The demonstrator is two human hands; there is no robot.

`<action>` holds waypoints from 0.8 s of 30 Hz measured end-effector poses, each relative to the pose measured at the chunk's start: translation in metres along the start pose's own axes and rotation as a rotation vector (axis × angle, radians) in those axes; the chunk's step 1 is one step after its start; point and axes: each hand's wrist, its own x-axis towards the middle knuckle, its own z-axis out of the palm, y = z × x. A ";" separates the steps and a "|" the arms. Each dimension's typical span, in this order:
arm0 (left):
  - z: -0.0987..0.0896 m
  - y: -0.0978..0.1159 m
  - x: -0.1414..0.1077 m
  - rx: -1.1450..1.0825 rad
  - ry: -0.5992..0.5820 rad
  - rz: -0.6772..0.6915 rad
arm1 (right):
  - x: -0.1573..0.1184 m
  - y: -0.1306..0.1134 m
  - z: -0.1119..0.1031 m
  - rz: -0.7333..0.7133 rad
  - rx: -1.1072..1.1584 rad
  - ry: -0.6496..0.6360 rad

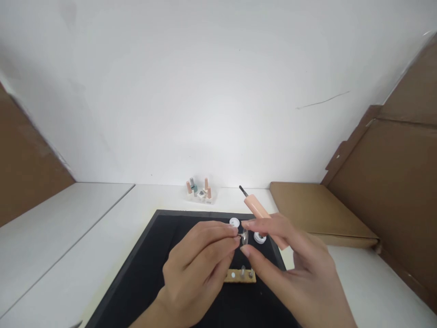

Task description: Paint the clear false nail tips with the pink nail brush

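Over a black mat, my left hand (201,269) is closed in a pinch on a small thin piece that its fingertips mostly hide. The thumb and index finger of my right hand (290,264) hold a small clear round disc (245,237) at its edges, right against the left fingertips. A peach-handled brush (257,207) with a dark tip is also tucked in my right hand, tilted up and to the left. Below the hands lies a yellowish strip (239,276) bearing small upright clear pieces; my left hand covers part of it.
Behind the hands are a white round lid (234,222) and a small white jar (260,238). A clear tray (210,201) with several small polish bottles stands near the wall. At right lies a flat cardboard box (317,209). The black mat (160,228) covers the middle.
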 end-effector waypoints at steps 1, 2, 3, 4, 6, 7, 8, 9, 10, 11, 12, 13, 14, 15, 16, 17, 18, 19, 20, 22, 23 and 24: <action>0.000 0.000 0.000 -0.005 0.000 0.002 | 0.000 0.000 0.000 0.004 0.002 -0.002; -0.001 -0.001 0.000 -0.011 0.003 0.004 | 0.001 0.000 0.000 0.007 0.003 0.000; -0.001 -0.001 -0.001 -0.015 0.003 0.005 | 0.001 0.000 0.001 0.005 0.003 0.001; -0.001 -0.001 -0.001 -0.019 0.000 0.003 | 0.001 -0.001 0.000 0.001 0.000 0.001; 0.000 -0.002 -0.001 -0.026 -0.007 0.003 | 0.000 0.000 0.000 -0.018 -0.011 0.005; -0.001 -0.002 -0.001 -0.030 -0.012 0.004 | 0.000 0.000 0.000 -0.026 -0.014 0.006; -0.001 -0.001 -0.001 -0.032 -0.012 0.007 | 0.001 0.000 -0.001 -0.033 -0.015 0.010; -0.001 -0.001 -0.001 -0.036 -0.011 0.010 | 0.001 0.000 -0.001 -0.032 -0.014 0.007; -0.001 -0.001 0.000 -0.037 -0.012 0.011 | 0.001 0.000 -0.001 -0.031 -0.011 0.006; -0.002 -0.001 0.000 -0.036 -0.011 0.009 | 0.002 0.001 -0.001 -0.029 -0.009 0.004; -0.002 -0.001 0.000 -0.036 -0.012 0.006 | 0.003 0.001 -0.001 -0.026 -0.006 0.003; -0.002 -0.001 0.000 -0.038 -0.013 0.003 | 0.003 0.001 -0.001 -0.029 -0.005 0.002; -0.002 0.000 0.001 -0.042 -0.012 0.002 | 0.004 0.001 -0.001 -0.032 -0.005 0.004; -0.002 0.000 0.001 -0.045 -0.012 0.001 | 0.004 0.001 0.000 -0.035 -0.006 0.005; -0.002 -0.001 0.001 -0.048 -0.015 0.000 | 0.004 0.001 0.000 -0.040 -0.009 0.009; -0.002 -0.001 0.001 -0.052 -0.016 0.001 | 0.004 0.001 0.000 -0.043 -0.014 0.007; -0.002 -0.001 0.001 -0.052 -0.021 0.001 | 0.004 0.000 0.001 -0.046 -0.020 0.005; -0.002 -0.001 0.001 -0.049 -0.021 0.000 | 0.004 0.000 0.001 -0.052 -0.028 0.002; -0.002 -0.001 0.002 -0.048 -0.018 -0.006 | 0.003 0.001 0.000 -0.057 -0.033 -0.001; 0.000 -0.002 0.001 -0.065 -0.009 -0.045 | 0.003 0.001 0.000 -0.055 -0.039 0.000; 0.001 -0.002 0.001 -0.086 -0.004 -0.078 | 0.003 0.002 0.000 -0.047 -0.039 -0.001; 0.002 -0.003 0.000 -0.115 0.004 -0.118 | 0.003 0.002 -0.001 -0.043 -0.039 -0.001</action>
